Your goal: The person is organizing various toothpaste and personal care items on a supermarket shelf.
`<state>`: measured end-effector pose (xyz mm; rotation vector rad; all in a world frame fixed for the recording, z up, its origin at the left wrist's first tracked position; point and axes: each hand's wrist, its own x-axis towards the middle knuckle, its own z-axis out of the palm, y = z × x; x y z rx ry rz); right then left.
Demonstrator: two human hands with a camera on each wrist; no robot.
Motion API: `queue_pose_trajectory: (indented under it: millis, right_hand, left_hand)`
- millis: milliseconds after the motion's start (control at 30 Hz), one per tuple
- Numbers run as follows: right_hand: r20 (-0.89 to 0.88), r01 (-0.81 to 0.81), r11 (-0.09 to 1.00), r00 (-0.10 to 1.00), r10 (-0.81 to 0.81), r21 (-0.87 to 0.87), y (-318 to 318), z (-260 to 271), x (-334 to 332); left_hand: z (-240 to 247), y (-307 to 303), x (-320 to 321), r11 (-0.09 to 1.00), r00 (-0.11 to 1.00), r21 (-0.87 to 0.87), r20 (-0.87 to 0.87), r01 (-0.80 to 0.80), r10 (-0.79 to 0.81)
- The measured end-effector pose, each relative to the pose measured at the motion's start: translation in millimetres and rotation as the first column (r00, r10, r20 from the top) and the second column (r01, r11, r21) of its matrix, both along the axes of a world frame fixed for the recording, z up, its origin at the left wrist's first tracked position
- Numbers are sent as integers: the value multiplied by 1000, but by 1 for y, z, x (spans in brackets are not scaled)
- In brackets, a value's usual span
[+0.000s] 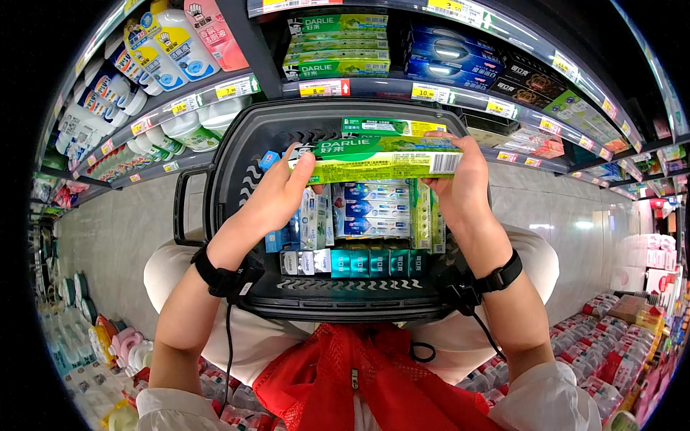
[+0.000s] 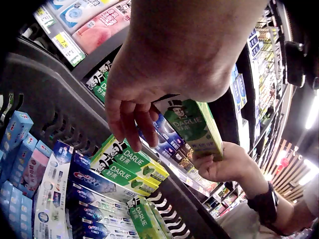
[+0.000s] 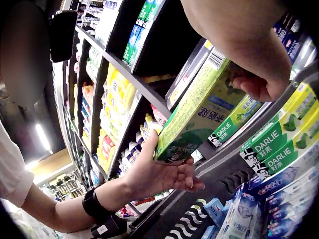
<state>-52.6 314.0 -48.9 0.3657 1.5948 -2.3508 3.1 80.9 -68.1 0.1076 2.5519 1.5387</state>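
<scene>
Both hands hold a long green-and-yellow Darlie toothpaste box (image 1: 374,164) level over the black shopping basket (image 1: 219,154). My left hand (image 1: 280,187) grips its left end, the thumb lying over the front; in the right wrist view that hand's (image 3: 154,174) palm and fingers show under the end. At the barcode end my right hand (image 1: 463,176) grips the box between thumb and fingers. Inside the basket lie more Darlie boxes (image 2: 129,162), blue-and-white toothpaste boxes (image 1: 374,208), and a row of teal boxes (image 1: 377,263) along the near wall. The held box hides part of the basket's far side.
Shelves rise just beyond the basket, with green Darlie boxes (image 1: 338,47), dark blue boxes (image 1: 453,54) and white cleaner bottles (image 1: 183,43). A price rail (image 1: 374,87) runs close behind the basket's rim. Wrapped bottle packs (image 1: 596,345) stand on the floor to the right.
</scene>
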Motion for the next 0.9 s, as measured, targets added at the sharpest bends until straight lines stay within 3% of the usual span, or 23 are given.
queue_pose_trajectory:
  millis: [900]
  right_hand:
    - [11, 6, 1000, 1000, -6, 17, 1, 0, -1]
  left_hand:
    - [-4, 0, 0, 999, 1000, 33, -5, 19, -19]
